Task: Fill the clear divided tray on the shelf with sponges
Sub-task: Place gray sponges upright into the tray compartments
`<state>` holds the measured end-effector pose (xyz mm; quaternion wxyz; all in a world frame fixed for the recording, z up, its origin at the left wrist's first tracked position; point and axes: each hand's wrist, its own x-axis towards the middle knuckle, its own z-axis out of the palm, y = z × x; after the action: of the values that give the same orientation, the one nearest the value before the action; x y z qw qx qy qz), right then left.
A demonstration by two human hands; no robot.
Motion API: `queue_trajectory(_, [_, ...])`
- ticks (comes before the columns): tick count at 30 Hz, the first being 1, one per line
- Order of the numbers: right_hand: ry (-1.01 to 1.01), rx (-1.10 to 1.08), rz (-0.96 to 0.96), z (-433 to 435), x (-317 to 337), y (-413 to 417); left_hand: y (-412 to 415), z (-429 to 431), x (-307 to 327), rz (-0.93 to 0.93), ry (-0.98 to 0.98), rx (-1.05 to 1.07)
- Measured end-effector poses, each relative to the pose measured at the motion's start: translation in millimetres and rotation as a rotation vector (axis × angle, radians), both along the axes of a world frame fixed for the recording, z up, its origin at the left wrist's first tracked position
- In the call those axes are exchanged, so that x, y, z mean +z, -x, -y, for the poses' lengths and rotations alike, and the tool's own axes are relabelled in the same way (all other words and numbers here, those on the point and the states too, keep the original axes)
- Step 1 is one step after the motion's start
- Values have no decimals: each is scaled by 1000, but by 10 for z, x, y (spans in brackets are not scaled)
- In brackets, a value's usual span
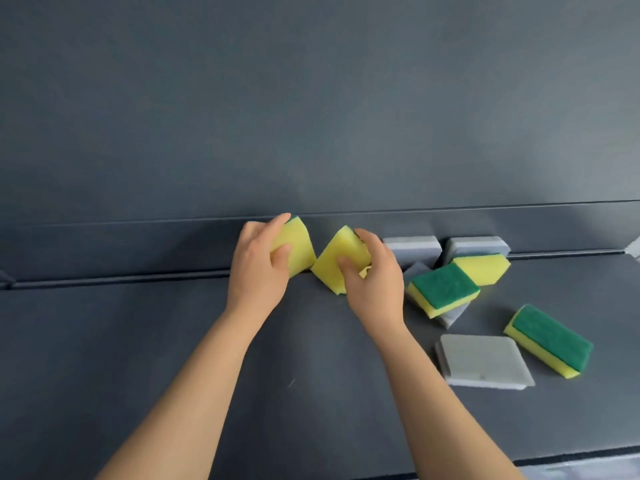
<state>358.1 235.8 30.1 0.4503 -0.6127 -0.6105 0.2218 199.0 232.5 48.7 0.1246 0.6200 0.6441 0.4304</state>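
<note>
Nearest, at four o'clock of the right hand (372, 282), lie a grey sponge (483, 358) and a green-topped sponge (550, 339). Farther, the left hand (258, 268) pinches one yellow sponge (296, 245); the right hand grips a second yellow sponge (341, 261). Likely light, soft, compressible; hold across the short sides. The dark surface (138, 341) lies open at nine o'clock; a ledge (138, 244) bounds twelve o'clock. No tray shows.

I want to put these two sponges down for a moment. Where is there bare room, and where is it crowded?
Bare: the dark surface left of the left hand, up to the back ledge, and the strip between the forearms. Crowded: right of the right hand, where green-and-yellow sponges and grey sponges lie and overlap.
</note>
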Motion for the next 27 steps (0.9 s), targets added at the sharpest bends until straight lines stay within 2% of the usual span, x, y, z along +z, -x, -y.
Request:
queue_trajectory(10, [1,414,-113,443,29,1099,1218,1005,-114,275,22,338])
queue_trajectory(27, [137,826,-198,2217,-46,3705,3588,3399,-249,383,-48,636])
